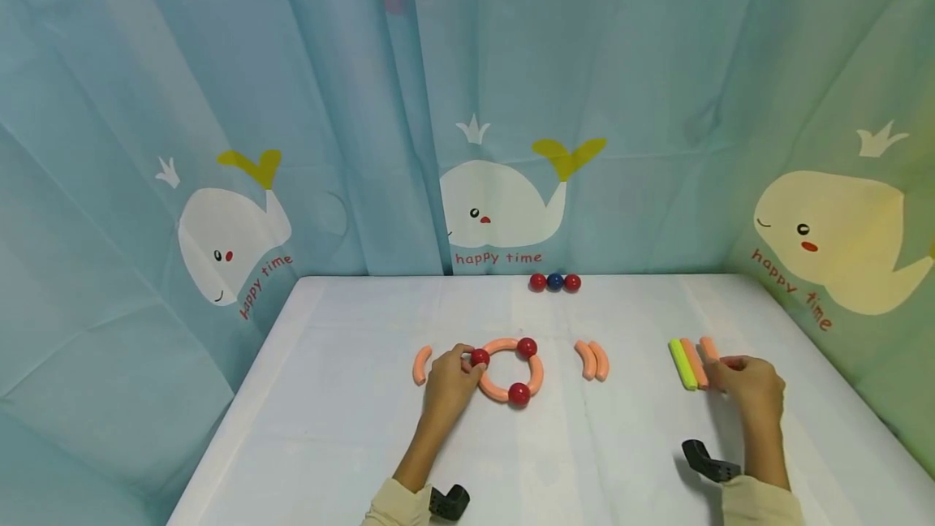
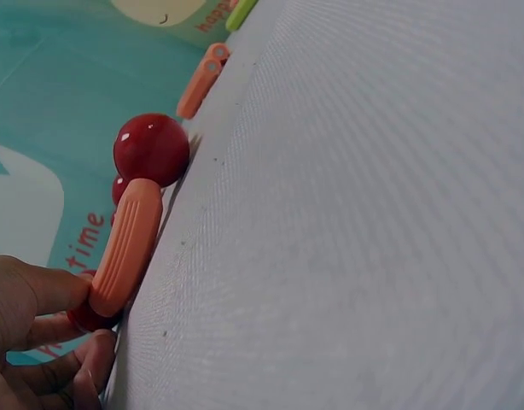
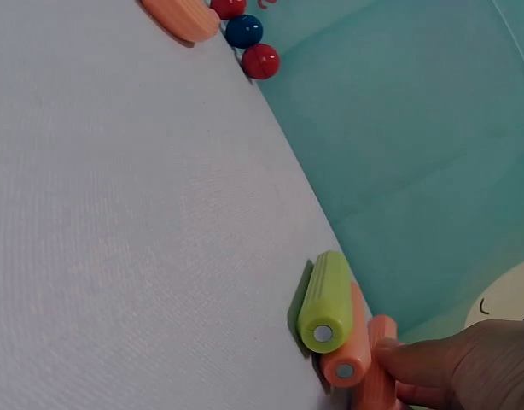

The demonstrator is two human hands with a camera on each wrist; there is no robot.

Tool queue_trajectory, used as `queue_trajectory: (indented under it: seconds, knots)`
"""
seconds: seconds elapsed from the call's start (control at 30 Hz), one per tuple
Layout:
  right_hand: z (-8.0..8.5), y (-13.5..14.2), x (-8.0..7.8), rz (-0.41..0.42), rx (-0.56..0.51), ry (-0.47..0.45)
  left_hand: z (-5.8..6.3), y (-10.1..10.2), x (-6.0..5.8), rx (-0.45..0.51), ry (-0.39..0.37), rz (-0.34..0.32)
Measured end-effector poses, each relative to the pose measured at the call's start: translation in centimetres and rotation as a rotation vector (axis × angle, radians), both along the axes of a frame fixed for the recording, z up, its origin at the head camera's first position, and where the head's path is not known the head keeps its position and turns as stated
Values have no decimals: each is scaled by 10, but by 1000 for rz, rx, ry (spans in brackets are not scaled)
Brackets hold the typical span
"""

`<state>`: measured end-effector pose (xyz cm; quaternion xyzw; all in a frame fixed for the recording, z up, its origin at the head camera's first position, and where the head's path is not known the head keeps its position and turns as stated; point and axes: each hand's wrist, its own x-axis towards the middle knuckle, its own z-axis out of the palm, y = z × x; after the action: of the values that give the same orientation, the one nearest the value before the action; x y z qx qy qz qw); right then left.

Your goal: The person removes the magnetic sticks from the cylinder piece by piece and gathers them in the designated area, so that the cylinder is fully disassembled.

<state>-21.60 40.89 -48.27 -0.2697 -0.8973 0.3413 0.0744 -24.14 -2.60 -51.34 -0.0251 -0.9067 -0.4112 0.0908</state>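
Observation:
A ring of curved orange magnetic rods (image 1: 536, 376) and three red balls lies on the white table. My left hand (image 1: 450, 380) pinches the ring's left red ball (image 1: 480, 357) between thumb and fingers. In the left wrist view, a ribbed curved rod (image 2: 128, 248) runs from the held ball to another red ball (image 2: 152, 150). Over on the right, my right hand (image 1: 752, 384) grips a straight orange magnetic rod (image 1: 707, 346) near its front end. Close beside it lie a second straight orange rod (image 3: 346, 365) and a yellow-green one (image 3: 328, 299), both showing round metallic ends.
A loose curved orange rod (image 1: 420, 365) lies left of my left hand. Two more curved rods (image 1: 592, 360) sit side by side right of the ring. Two red balls and a blue ball (image 1: 555, 282) line the back edge, before a whale-print curtain (image 1: 657, 104).

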Motion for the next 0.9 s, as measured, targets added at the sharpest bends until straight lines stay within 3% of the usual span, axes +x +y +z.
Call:
queue_trajectory:
  seconds: [0.33, 0.9]
  knots:
    - [0, -6, -2, 30, 9, -32, -1, 0, 1, 6, -37, 4]
    - [-9, -11, -8, 0, -3, -17, 1, 0, 1, 7, -19, -2]
